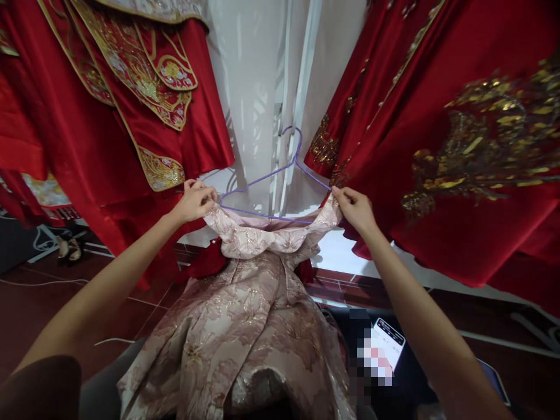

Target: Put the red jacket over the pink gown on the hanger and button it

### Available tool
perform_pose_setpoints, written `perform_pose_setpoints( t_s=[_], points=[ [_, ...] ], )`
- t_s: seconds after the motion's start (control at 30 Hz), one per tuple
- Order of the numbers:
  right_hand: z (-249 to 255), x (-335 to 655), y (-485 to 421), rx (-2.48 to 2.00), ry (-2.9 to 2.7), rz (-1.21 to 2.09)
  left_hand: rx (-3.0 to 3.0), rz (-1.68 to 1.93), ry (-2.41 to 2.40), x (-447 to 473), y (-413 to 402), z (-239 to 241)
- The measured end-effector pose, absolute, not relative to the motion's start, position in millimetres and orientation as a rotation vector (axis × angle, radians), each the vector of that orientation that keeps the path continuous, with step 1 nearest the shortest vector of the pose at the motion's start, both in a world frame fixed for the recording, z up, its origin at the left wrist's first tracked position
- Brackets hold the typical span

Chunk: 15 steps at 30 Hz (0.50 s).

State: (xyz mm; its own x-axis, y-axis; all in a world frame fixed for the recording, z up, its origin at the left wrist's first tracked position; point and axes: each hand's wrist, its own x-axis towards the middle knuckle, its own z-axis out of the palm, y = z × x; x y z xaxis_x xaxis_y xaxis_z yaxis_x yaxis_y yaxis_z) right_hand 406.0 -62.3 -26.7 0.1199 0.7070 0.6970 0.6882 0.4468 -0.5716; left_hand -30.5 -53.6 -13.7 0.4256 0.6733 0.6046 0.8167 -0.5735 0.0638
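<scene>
A pale pink brocade dress (258, 303) with a shiny floral pattern spreads down toward me. Inside its neckline lies a purple hanger (262, 174), its hook pointing up and away from me. My left hand (196, 199) pinches the left shoulder edge of the dress, just beyond the hanger's left end. My right hand (353, 205) is closed on the right shoulder edge, close to the hanger's right end. The lower bar of the hanger crosses the neck opening between both hands.
Red embroidered garments (175, 140) hang at the left, and a red gown (437, 116) with gold sequins hangs at the right. A white curtain (245, 70) is behind. A lit phone (387, 350) lies at lower right; dark shoes (70, 249) stand on the tiled floor.
</scene>
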Motion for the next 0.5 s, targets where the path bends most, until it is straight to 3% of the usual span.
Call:
perform_pose_setpoints(
  t_s=[0.2, 0.5],
  points=[
    [-27, 406, -61, -1.264, -1.572, 0.026, -2.448, -0.641, -1.064, -34, -62, -8],
    [-32, 405, -57, -1.238, -1.590, 0.100, -2.330, -0.864, -1.018, 10, -58, 10]
  ],
)
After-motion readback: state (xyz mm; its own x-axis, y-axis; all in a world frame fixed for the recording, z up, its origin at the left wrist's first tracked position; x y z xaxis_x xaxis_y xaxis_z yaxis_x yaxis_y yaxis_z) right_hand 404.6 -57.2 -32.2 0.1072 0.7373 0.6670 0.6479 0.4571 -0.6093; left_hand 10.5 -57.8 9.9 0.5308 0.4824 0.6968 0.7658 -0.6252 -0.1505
